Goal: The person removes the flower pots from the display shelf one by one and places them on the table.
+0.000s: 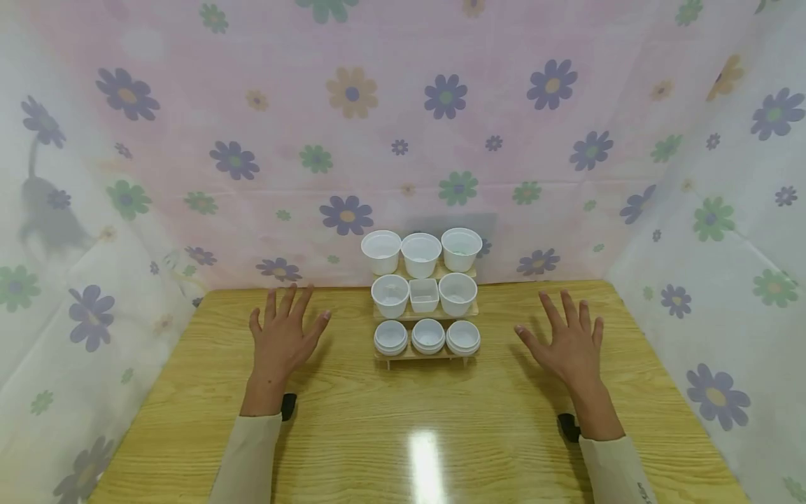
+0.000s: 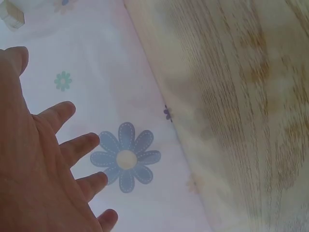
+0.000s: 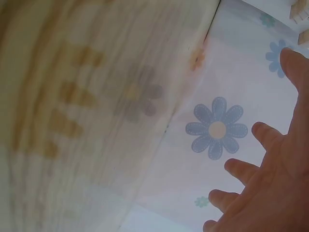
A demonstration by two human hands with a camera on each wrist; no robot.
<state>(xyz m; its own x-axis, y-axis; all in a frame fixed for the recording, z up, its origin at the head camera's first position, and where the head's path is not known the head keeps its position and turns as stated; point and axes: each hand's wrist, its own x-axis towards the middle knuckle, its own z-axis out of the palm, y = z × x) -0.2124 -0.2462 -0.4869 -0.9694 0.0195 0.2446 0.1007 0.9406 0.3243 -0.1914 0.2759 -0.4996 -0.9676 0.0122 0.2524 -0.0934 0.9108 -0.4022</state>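
Note:
My left hand [image 1: 283, 339] is spread over the left side of the table, its fingers straight and apart, holding nothing. On the right side my right hand [image 1: 571, 350] is likewise spread and holds nothing. Between them, apart from both, stands a three-step wooden rack [image 1: 431, 356]. Deep round white cups, such as one at the right [image 1: 462, 255], line its top step. A square white cup [image 1: 424, 297] sits between two round ones on the middle step. Shallow white bowls [image 1: 390, 341] stand along the bottom step, seemingly stacked. Both wrist views show the spread fingers without any object in them.
The wood-grain table [image 1: 403, 413] reaches back to a flowered cloth [image 1: 277, 175], which also hangs along both sides. Black wrist straps [image 1: 288, 407] show at the wrists. A bright reflection lies on the table's front middle.

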